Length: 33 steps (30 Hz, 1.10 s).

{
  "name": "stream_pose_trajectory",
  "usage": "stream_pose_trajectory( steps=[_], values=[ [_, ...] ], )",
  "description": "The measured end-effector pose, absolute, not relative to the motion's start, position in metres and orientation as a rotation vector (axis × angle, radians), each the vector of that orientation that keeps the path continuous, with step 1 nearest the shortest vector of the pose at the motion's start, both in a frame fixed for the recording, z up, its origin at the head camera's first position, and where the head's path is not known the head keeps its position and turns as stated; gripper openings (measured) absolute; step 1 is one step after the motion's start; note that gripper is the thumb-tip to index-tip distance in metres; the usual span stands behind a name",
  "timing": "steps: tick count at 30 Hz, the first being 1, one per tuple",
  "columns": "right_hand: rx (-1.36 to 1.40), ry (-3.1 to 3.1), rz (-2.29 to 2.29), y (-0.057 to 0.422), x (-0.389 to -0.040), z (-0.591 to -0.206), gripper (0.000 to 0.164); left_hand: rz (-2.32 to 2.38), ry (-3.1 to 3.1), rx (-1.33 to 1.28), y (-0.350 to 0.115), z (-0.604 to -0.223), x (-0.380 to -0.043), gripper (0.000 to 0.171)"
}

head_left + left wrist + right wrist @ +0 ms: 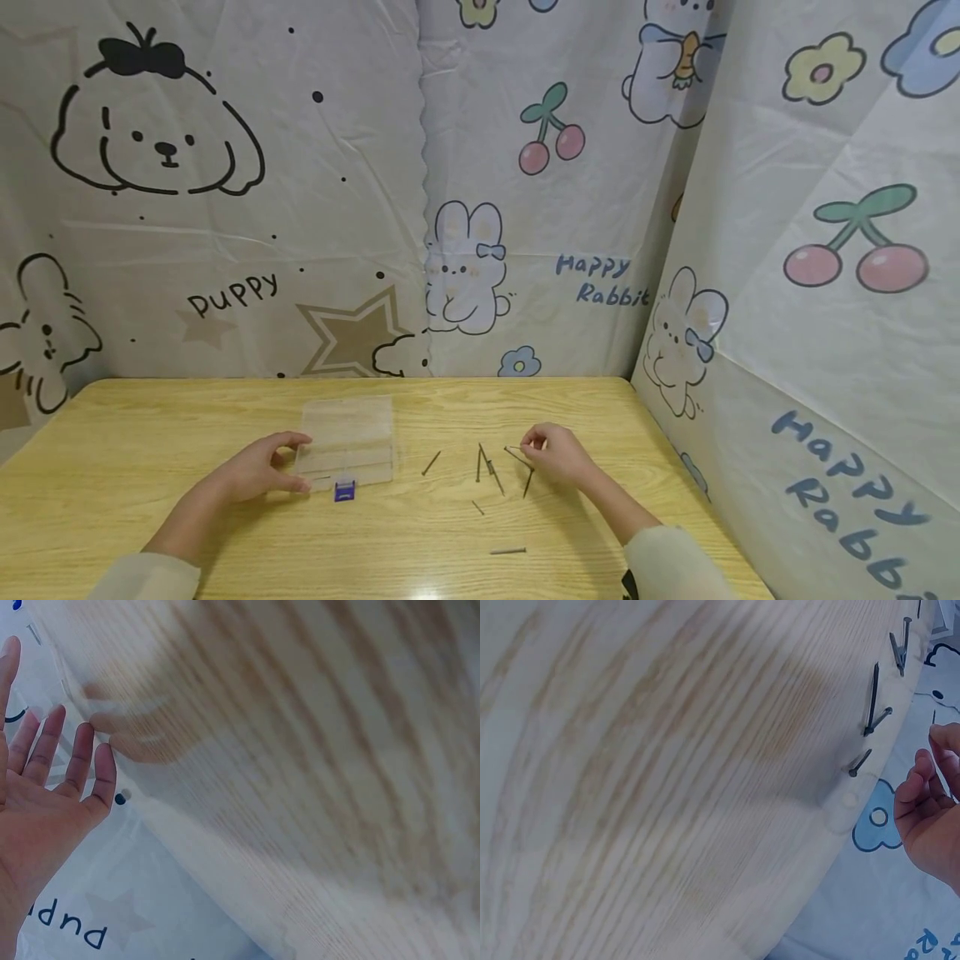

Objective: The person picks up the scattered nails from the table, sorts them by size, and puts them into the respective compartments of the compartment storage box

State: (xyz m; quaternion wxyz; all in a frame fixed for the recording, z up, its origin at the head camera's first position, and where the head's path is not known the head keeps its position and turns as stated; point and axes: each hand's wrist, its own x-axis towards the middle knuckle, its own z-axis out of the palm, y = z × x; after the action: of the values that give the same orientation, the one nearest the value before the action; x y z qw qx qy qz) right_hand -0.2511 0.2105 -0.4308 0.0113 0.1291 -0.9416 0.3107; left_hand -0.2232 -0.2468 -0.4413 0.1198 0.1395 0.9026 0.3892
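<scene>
Head view: a clear plastic box [347,437] is lying left of scattered nails [479,463] on the worktop [405,542].
The left hand [258,471] is touching the box's left side with relaxed fingers. Most nails are lying nearer the right hand [558,454] than the box, long axes slanting or running fore-and-aft. That right hand is pinching a thin nail [934,717], end protruding, well right of the box.
</scene>
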Motion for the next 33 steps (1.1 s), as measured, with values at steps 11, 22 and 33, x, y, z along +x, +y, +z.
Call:
stream_pose_trajectory(
  steps=[11, 22, 33],
  values=[
    [0.529, -2.933, 0.987, 0.192, -0.251, -0.426, 0.008, 1.146, 2.639, 0.377, -0.245, -0.443, -0.224, 0.079],
    [0.593, -2.926, 0.961, 0.171, -0.255, -0.431, 0.008, 1.151, 2.624, 0.377, -0.246, -0.444, -0.224, 0.079],
    [0.685, -2.929, 1.018, 0.149, -0.256, -0.434, 0.010, 1.144, 2.637, 0.388, -0.247, -0.444, -0.224, 0.079]
  ],
)
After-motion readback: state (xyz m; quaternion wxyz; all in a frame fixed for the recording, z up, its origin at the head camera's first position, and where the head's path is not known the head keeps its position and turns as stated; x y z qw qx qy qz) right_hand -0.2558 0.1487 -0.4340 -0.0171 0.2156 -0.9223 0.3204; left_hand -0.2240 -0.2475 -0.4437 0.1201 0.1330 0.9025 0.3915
